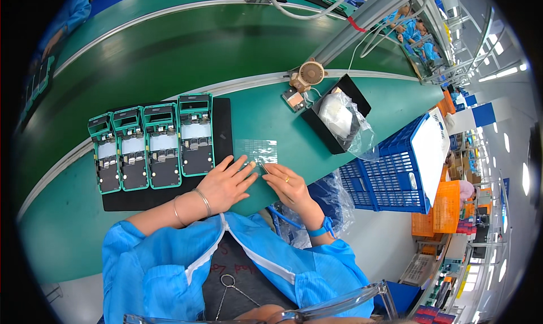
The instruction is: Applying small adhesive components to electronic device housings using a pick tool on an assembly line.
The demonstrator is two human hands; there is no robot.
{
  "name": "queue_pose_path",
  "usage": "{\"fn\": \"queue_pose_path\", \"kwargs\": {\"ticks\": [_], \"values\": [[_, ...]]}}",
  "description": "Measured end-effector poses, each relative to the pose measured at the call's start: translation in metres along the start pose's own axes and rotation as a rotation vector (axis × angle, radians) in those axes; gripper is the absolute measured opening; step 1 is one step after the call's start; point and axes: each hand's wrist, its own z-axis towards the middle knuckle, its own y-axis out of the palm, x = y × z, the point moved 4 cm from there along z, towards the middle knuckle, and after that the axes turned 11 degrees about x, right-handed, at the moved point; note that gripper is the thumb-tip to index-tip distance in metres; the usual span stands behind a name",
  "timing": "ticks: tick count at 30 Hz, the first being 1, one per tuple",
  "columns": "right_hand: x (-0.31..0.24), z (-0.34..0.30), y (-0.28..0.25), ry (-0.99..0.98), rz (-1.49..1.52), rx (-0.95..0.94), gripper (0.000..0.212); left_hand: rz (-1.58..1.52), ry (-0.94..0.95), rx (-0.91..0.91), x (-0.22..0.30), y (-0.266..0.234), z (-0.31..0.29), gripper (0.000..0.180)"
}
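Note:
A clear sheet (261, 148) with rows of small pale stickers lies on the green bench in front of me. My left hand (222, 187) rests at the sheet's near edge, fingers spread and palm down. To its right, my right hand (289, 189) pinches a thin tweezer-like tool (264, 168), whose tip is at the sheet's lower edge beside my left fingertips. Several green-framed device housings (164, 140) stand in a row on a black mat (223, 123) to the left, each with a white strip across its middle. Neither hand touches them.
Beyond the sheet, a black box (322, 133) holds clear plastic bags, with a small brown fan (311, 73) behind it. A blue crate (390, 168) stands right of the bench, near orange crates (445, 205). A green conveyor belt (186, 52) runs along the far side, under a metal post.

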Motion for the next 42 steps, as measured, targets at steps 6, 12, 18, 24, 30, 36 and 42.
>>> {"fn": "queue_pose_path", "kwargs": {"ticks": [6,12,18,24,30,36,42], "values": [[-0.002,0.025,0.006,-0.135,-0.058,0.001,0.032,-0.025,-0.009,0.041,-0.002,-0.008,-0.004,0.055],[-0.028,0.084,0.051,-0.207,0.092,0.052,0.028,0.017,-0.062,0.326,-0.029,-0.077,-0.038,0.040],[-0.061,0.126,0.131,-0.333,0.261,0.002,0.030,0.378,-0.375,0.293,-0.085,-0.120,-0.113,0.035],[-0.063,0.140,0.172,-0.404,0.245,-0.010,0.032,0.346,-0.427,0.300,-0.088,-0.107,-0.121,0.036],[-0.063,0.140,0.179,-0.421,0.209,-0.017,0.032,0.331,-0.427,0.298,-0.089,-0.109,-0.123,0.037],[-0.061,0.139,0.182,-0.431,0.192,-0.027,0.032,0.332,-0.425,0.299,-0.090,-0.107,-0.124,0.038],[-0.062,0.140,0.179,-0.443,0.165,-0.041,0.031,0.367,-0.446,0.225,-0.090,-0.111,-0.116,0.034]]}}
